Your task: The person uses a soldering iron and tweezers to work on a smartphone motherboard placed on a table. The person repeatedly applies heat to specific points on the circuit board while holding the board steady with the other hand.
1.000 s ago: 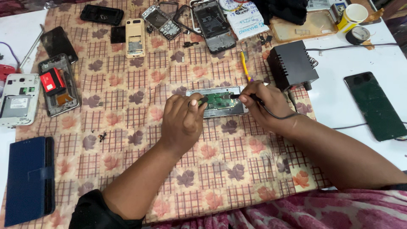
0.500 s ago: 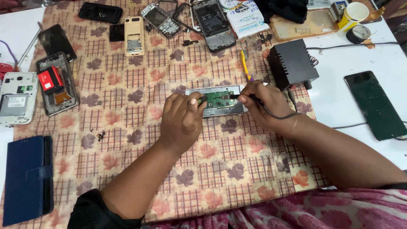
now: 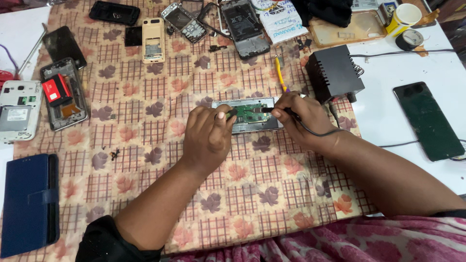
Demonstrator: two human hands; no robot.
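Phone [image 3: 253, 115], opened, with a green circuit board exposed, is laid flat near the centre of the patterned cloth [image 3: 145, 145]. Its left end is pinned by the left hand [image 3: 208, 138], whose fingers are curled and closed down; a small dark tool [image 3: 231, 113] appears to be pinched at the fingertips, though exactly what it is cannot be told. A soldering iron [image 3: 272, 110] is gripped pen-fashion by the right hand [image 3: 298, 119], fingers closed tight around it, and its tip is set on the board. A black cable [image 3: 315, 132] is seen running from the iron under the right wrist. At 1 o'clock from the phone, just beyond the right hand, a black box [image 3: 334, 73] is placed at the cloth's edge, and between the two a yellow tool [image 3: 280, 73] is laid. At 3 o'clock, well apart on the white table [image 3: 412, 63], a dark phone [image 3: 428, 120] is laid face up. At 12 o'clock several stripped handsets are spread along the far edge, among them a beige handset [image 3: 153, 40]. At 9 o'clock a frame with a red part [image 3: 63, 93] and a white phone back [image 3: 18, 110] are seen. At 8 o'clock a blue case [image 3: 29, 204] is laid, and loose screws [image 3: 114, 155] are scattered between it and the left forearm.
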